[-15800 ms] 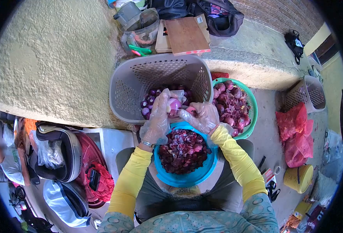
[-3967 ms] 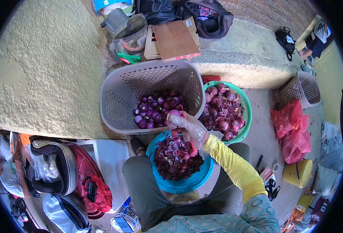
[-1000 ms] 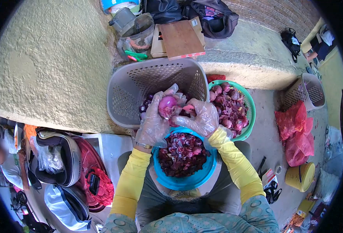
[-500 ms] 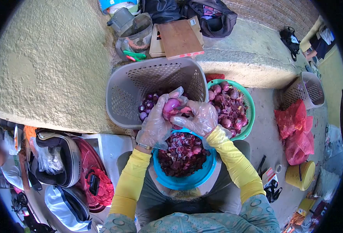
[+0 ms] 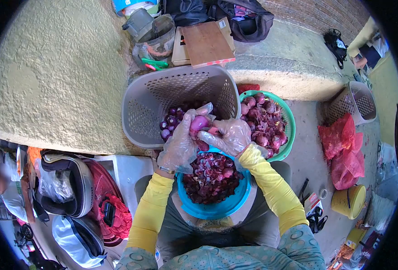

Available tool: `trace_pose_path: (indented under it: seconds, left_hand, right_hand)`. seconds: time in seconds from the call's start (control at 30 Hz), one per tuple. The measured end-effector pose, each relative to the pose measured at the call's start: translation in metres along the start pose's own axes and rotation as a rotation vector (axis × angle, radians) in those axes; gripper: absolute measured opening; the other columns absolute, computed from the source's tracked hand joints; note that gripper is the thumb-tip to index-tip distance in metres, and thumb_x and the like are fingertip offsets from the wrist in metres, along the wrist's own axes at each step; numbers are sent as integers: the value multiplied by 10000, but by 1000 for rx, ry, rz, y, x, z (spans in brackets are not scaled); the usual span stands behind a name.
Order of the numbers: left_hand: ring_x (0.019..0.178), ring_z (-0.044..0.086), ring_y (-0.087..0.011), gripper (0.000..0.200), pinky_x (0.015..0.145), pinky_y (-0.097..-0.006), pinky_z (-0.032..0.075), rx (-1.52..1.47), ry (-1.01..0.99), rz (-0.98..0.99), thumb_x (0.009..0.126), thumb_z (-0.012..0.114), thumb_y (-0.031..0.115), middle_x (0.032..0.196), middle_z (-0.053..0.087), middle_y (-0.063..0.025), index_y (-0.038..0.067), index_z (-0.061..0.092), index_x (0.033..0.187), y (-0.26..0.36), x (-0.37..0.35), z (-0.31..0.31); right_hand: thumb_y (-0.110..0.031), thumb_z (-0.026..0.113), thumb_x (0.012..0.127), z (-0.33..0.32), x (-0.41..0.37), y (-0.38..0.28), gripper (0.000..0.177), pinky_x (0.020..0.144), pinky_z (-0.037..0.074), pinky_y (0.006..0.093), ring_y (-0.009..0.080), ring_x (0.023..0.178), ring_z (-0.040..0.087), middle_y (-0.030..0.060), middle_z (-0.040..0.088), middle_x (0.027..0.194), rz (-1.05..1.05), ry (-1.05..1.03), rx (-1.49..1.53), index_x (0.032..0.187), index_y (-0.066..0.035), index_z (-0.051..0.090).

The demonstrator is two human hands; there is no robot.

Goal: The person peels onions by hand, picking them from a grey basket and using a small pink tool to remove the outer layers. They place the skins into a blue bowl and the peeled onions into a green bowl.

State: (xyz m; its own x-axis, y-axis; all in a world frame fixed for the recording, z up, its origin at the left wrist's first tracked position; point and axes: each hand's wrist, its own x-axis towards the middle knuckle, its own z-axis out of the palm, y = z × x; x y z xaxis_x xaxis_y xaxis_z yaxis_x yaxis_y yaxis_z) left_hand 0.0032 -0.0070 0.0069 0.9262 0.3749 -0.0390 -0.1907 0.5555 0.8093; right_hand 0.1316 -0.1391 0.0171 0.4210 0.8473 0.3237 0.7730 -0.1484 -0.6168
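Note:
My left hand (image 5: 181, 145), in a clear plastic glove, grips a red onion (image 5: 199, 124) whose smooth purple surface shows. My right hand (image 5: 231, 136), gloved the same way, pinches reddish onion skin (image 5: 214, 131) at the onion's right side. Both hands are above the near edge of a grey perforated basket (image 5: 140, 94), in which peeled purple onions (image 5: 172, 120) lie. Below the hands a blue basin (image 5: 242, 195) holds a heap of dark red skins (image 5: 211, 177). A green basket (image 5: 291, 123) with unpeeled onions and loose skins (image 5: 268, 119) stands right of the hands.
Behind the grey basket are a brown board (image 5: 208, 42) and a clear plastic tub (image 5: 160, 38) by a low ledge. On the right lie red mesh sacks (image 5: 345, 157) and a yellow bucket (image 5: 343, 202). Open bags (image 5: 68, 184) and another person (image 5: 14, 193) appear at left.
My right fingers have shifted slightly at the onion's right side, and the strip of skin there shows less. My left hand keeps its grip on the onion.

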Motion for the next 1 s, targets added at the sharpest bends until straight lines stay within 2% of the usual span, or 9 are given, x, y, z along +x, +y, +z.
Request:
trace_pose_path:
  seconds: [0.33,0.43,0.53,0.63,0.7,0.73,0.8,0.93,1.0]
  left_hand:
    - [1270,544,-216,625,1149,-378,396,13,37,-120,1103,347,527,1506,512,-114,25,524,1432,8,-7,3]
    - [1198,574,-204,648,1094,-363,452,39,76,-101,1090,368,554,1422,559,-116,26,529,1430,7,-8,2]
    - [1185,594,-242,558,1067,-405,494,-30,112,-135,1100,392,491,1379,573,-156,21,574,1339,11,-8,1]
    - [1161,606,-257,557,1059,-421,505,-138,80,-153,1096,396,500,1351,582,-174,24,559,1336,8,-7,-6]
    - [1123,623,-277,562,1062,-454,509,93,141,-39,1085,416,515,1322,589,-203,29,538,1339,10,-7,-4]
    - [1123,623,-277,562,1062,-454,509,94,143,-38,1085,416,515,1322,589,-203,29,538,1339,10,-7,-6]
    - [1120,643,-319,550,1044,-488,530,-172,184,-120,1072,438,528,1311,595,-220,45,536,1317,10,-6,-14]
    - [1149,649,-348,522,1020,-512,550,-324,221,-155,1061,468,531,1303,600,-213,62,556,1273,10,-4,-19]
    - [1199,618,-325,510,1049,-509,529,-360,159,-181,1099,430,449,1290,611,-188,24,554,1351,15,-5,-16]
  right_hand:
    - [-566,761,837,0,-3,5,462,559,521,448,364,601,675,137,674,654,-111,-57,24,771,-109,747]
    - [-565,767,831,0,-5,3,459,549,519,451,363,590,668,129,668,638,-137,-106,-20,744,-116,737]
    - [-575,770,821,-1,-6,2,466,546,517,453,362,582,663,121,658,620,-179,-153,-2,719,-123,726]
    - [-632,703,854,-5,-6,0,505,588,546,476,353,595,681,135,666,619,-204,-283,3,753,-140,756]
    - [-681,662,857,-3,-8,-3,560,607,547,487,365,618,685,153,665,633,-280,-363,-23,768,-135,756]
    - [-736,614,857,0,-8,1,631,625,548,503,390,639,684,174,665,648,-287,-493,-31,788,-126,758]
    - [-737,619,855,7,-11,1,647,614,541,493,387,630,678,173,657,639,-290,-549,-70,763,-111,750]
    - [-779,584,846,16,-20,0,700,627,544,485,389,645,679,175,669,663,-233,-713,-151,785,-105,763]
    - [-785,584,840,27,-25,2,696,633,545,486,387,656,682,172,675,672,-189,-771,-208,808,-117,774]
